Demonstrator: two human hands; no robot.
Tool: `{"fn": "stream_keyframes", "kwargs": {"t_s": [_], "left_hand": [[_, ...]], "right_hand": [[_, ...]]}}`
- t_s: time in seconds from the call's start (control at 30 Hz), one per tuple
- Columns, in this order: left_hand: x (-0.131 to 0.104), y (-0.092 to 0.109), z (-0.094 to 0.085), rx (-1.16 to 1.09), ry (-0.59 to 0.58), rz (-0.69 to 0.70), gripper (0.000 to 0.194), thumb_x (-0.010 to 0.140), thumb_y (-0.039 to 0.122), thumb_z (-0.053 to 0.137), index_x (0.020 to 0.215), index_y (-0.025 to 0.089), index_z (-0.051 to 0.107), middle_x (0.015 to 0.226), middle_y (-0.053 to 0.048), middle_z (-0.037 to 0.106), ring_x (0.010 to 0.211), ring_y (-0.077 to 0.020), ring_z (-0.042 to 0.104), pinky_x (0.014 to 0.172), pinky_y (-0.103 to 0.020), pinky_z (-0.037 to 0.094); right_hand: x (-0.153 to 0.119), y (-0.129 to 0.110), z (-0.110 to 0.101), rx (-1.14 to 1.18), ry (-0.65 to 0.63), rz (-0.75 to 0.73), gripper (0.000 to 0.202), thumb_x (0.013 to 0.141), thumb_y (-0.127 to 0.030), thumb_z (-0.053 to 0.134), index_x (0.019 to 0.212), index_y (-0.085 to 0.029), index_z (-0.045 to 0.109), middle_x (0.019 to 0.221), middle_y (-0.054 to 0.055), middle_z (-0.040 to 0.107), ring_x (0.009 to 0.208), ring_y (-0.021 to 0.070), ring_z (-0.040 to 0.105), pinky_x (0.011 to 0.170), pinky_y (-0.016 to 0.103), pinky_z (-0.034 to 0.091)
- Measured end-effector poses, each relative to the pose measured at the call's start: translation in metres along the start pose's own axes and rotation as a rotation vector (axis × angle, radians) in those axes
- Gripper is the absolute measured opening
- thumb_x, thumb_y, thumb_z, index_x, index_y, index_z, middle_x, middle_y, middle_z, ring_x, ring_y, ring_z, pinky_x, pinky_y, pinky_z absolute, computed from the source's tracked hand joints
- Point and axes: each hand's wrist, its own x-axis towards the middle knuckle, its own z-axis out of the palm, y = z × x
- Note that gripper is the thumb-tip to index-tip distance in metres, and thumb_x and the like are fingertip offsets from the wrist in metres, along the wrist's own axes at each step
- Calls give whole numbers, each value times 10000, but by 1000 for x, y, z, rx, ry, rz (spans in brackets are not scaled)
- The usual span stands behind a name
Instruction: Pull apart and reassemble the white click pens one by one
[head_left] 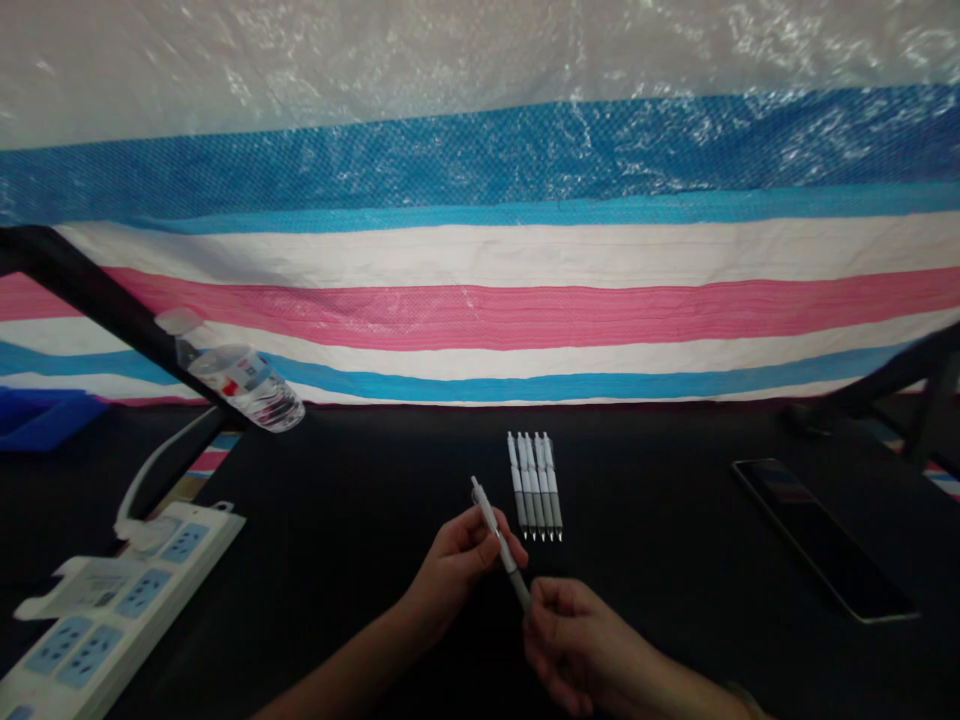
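Five white-and-grey click pens (535, 485) lie side by side in a neat row near the centre of the frame, their metal points toward the bottom. A sixth, the held pen (486, 508), slants between the two hands in the lower centre, push button toward the upper left. The left hand (450, 555) has its grip closed on the white barrel; the right hand (574, 630) pinches the grey lower end, hiding the point.

The step in hand appears to be two-handed handling of that one pen, lifted from the black table (360, 500). Any move of it from this pose calls for the two grips to act together — or for one to let go cleanly while the other keeps the pen steady. The left fingers are just beside the points of the row, so a careless swing could nudge it; whether they touch, I cannot tell.

For room, the widest gap on that side runs from the row to the smartphone (825, 540) at lower right. The power strip (161, 618) bounds the lower left, a plastic bottle (251, 385) leans at mid left, and the striped sheet (480, 315) hangs behind the far edge.
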Motion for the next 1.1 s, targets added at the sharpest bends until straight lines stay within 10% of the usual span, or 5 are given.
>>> {"fn": "stream_keyframes", "kwargs": {"t_s": [0.23, 0.37, 1.1], "left_hand": [[3, 9, 0, 59, 99, 57, 440, 793, 299, 871, 1191, 185, 720, 931, -34, 689, 780, -193, 730, 755, -314, 567], [4, 14, -4, 142, 70, 105, 916, 850, 262, 819, 1591, 312, 284, 939, -22, 705, 751, -198, 741, 737, -341, 586], [6, 12, -10, 209, 64, 99, 697, 825, 240, 828, 1417, 244, 461, 910, -19, 734, 719, -206, 769, 659, -309, 614]], "right_hand": [[-3, -19, 4, -271, 29, -130, 507, 861, -633, 682, 969, -148, 583, 797, 28, 672, 464, 81, 589, 364, 159, 420], [-5, -24, 1, -392, 68, -205, 416, 915, -550, 641, 1001, -143, 616, 834, 28, 661, 528, 84, 592, 418, 165, 461], [-5, -24, -1, -379, 54, -214, 360, 915, -477, 631, 1029, -135, 635, 791, 17, 653, 537, 92, 594, 416, 155, 450]]}}
